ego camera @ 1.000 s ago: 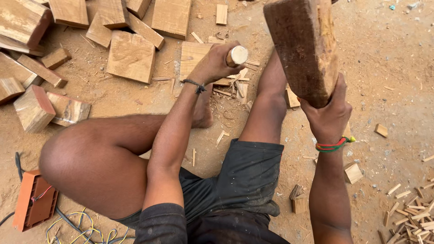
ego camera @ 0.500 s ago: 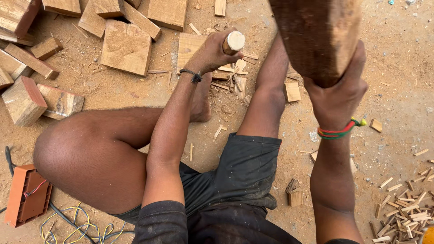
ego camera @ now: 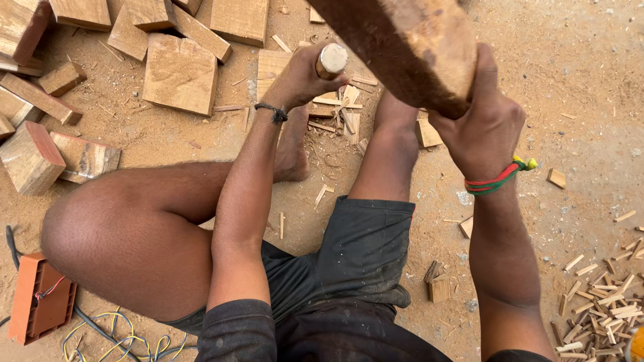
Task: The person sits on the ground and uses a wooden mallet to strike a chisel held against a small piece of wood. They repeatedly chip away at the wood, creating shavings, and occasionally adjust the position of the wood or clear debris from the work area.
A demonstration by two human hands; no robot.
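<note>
- On the sandy floor (ego camera: 590, 80), a person sits with one knee raised and the other leg stretched forward, both arms out in front.
- The left hand (ego camera: 298, 77) is wrapped tight round a pale round wooden handle (ego camera: 331, 59); only its cut end shows above the fist, so what the lower end carries cannot be told.
- That handle stands roughly upright, its long axis pointing down toward the small wood strips (ego camera: 339, 110) lying just beyond the bare foot (ego camera: 292, 157).
- The right hand (ego camera: 486, 124) is closed on the lower end of a heavy wooden block (ego camera: 409, 47), fingers curled round its edge, a red and green wristband (ego camera: 500, 177) at the wrist.
- The block is raised well above the floor, tilted, its long axis running up and to the left out of the picture.
- Key relation: the block's thick body hangs just to the right of the handle's top and higher than it, close but apart; the handle end lies down and to the left of the right hand.
- A flat board (ego camera: 275, 67) lies under the left fist, partly hidden by it.
- Sawn wooden blocks (ego camera: 178, 70) lie scattered at the upper left, well clear of both hands.
- A heap of thin cut sticks (ego camera: 604, 308) lies at the lower right, near the right elbow.
- An orange plastic case (ego camera: 40, 298) with coloured wires (ego camera: 127, 338) sits beside the raised knee.
</note>
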